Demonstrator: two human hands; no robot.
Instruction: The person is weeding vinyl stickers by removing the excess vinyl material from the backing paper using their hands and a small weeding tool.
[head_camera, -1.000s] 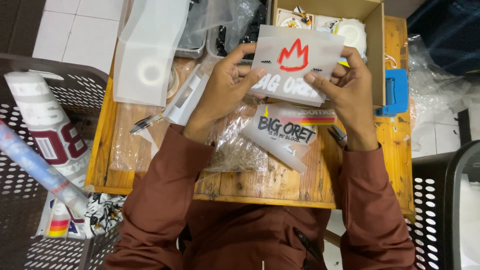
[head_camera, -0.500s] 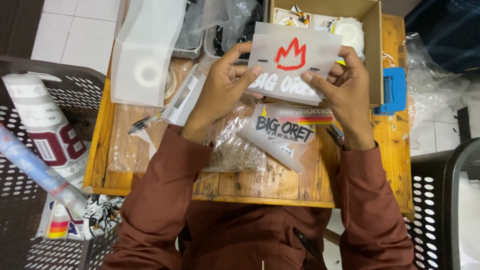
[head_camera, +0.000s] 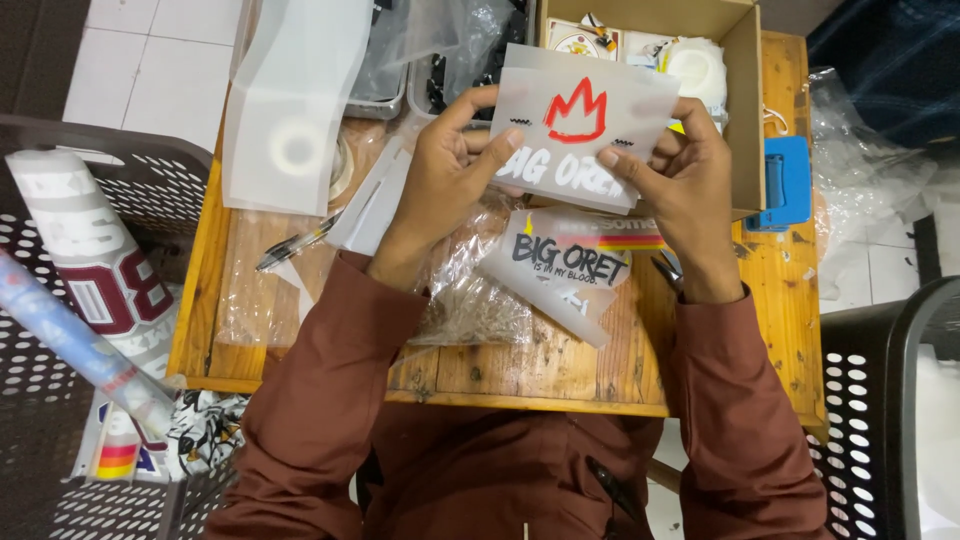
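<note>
Nearest, on the wooden table (head_camera: 540, 365), lie a printed sticker (head_camera: 566, 262) and a crumpled clear bag (head_camera: 470, 300). Above them both hands hold up a translucent sheet (head_camera: 585, 125) with a red flame mark — the step looks like inspecting or peeling it, which would call for a steady pinch at one edge. The left hand (head_camera: 445, 185) and right hand (head_camera: 685, 180) have thumbs and fingers clamped on its lower edge, wrists bent inward. Beyond sits a cardboard box (head_camera: 745, 100).

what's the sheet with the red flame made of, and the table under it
Sheet with the red flame: seemingly thin translucent film, matte and frosted; both hands pinch it and it flexes. Table: wood, showing plank grain, worn and speckled with marks.
</note>
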